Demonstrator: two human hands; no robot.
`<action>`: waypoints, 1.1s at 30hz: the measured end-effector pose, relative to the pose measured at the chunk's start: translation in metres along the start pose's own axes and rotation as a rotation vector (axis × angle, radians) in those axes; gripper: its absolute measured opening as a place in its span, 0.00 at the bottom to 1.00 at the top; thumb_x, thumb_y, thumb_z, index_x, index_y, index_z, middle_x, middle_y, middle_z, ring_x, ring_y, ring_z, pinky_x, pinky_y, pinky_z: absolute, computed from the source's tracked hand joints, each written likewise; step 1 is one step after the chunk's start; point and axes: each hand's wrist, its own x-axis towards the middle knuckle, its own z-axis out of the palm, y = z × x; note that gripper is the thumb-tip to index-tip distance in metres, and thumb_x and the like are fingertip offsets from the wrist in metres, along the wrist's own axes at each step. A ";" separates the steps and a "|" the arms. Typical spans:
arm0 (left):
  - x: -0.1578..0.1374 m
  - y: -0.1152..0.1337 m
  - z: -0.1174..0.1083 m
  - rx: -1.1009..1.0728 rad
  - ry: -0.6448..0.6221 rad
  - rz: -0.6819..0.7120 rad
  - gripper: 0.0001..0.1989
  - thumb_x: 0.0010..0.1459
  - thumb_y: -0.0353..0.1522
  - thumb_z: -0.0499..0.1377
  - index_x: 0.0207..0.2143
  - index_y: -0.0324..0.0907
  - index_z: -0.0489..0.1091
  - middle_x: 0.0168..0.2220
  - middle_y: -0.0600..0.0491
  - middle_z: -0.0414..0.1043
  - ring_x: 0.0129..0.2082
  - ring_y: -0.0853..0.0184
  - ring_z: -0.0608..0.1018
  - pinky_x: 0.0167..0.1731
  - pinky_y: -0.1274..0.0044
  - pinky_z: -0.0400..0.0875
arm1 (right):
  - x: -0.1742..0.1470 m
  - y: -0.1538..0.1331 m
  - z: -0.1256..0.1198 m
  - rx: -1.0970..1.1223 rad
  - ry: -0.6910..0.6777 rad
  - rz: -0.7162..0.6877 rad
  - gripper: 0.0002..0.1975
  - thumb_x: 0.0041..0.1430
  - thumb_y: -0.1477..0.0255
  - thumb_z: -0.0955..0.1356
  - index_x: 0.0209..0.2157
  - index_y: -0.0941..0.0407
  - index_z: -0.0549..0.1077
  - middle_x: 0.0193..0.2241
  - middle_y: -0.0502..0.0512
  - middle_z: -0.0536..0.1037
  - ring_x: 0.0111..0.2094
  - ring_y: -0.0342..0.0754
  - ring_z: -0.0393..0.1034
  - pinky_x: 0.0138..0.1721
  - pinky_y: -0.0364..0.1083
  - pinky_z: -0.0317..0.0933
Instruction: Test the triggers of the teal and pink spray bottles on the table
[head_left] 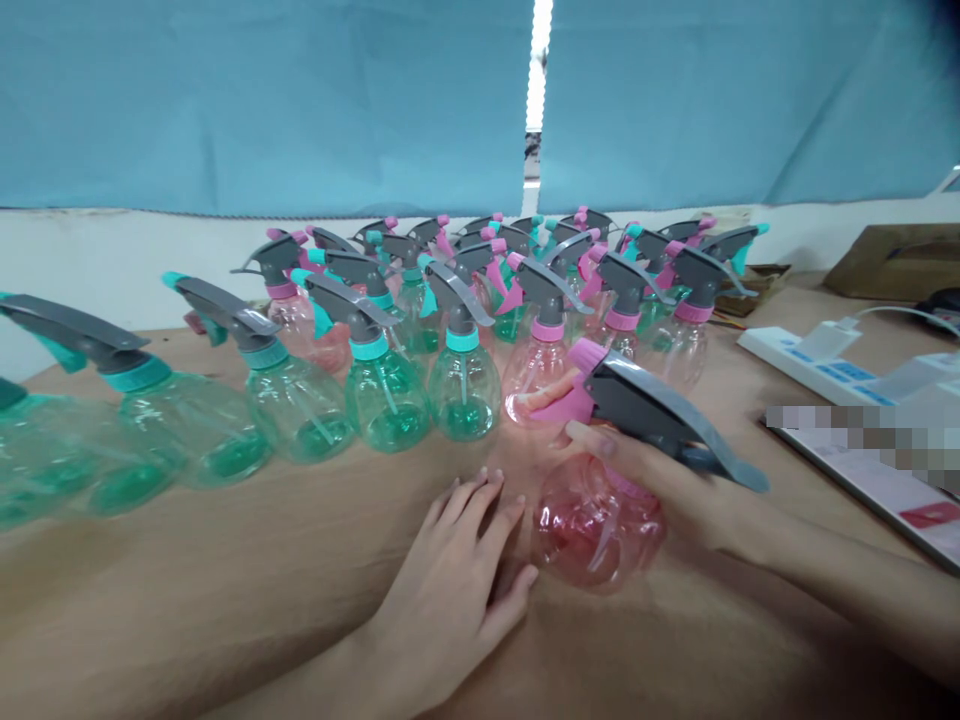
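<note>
My right hand [637, 455] is wrapped round the neck of a pink spray bottle [600, 530], just under its grey head with a pink nozzle and trigger. The bottle leans, and I cannot tell whether its base touches the table. Left of it, my left hand [465, 560] lies with fingers spread on the wooden tabletop [300, 590], holding nothing. Just beyond that hand stand a green spray bottle [463, 390] and another green spray bottle [386, 395], both with turquoise collars. Behind the held bottle is a pink spray bottle [540, 355].
Several more green and pink spray bottles stand in rows at the back and left, including a green one [296, 410]. On the right lie a white power strip [795, 365] with plugs and a phone-like flat device [870, 480]. A blue curtain [262, 110] hangs behind the table.
</note>
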 end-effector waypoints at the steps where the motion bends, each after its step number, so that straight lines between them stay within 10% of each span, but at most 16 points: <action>1: 0.000 0.000 0.000 -0.001 0.000 0.001 0.22 0.61 0.34 0.57 0.56 0.37 0.64 0.59 0.39 0.61 0.59 0.49 0.64 0.53 0.57 0.63 | 0.000 0.000 0.001 0.011 0.003 0.020 0.11 0.61 0.60 0.64 0.37 0.50 0.75 0.29 0.51 0.75 0.33 0.47 0.70 0.38 0.49 0.66; 33: -0.001 0.000 0.001 0.007 -0.012 0.005 0.21 0.62 0.35 0.56 0.56 0.37 0.63 0.59 0.39 0.61 0.59 0.50 0.63 0.53 0.58 0.63 | 0.003 -0.028 -0.008 -0.088 -0.018 -0.045 0.11 0.57 0.61 0.68 0.28 0.52 0.67 0.26 0.48 0.70 0.30 0.44 0.67 0.34 0.47 0.62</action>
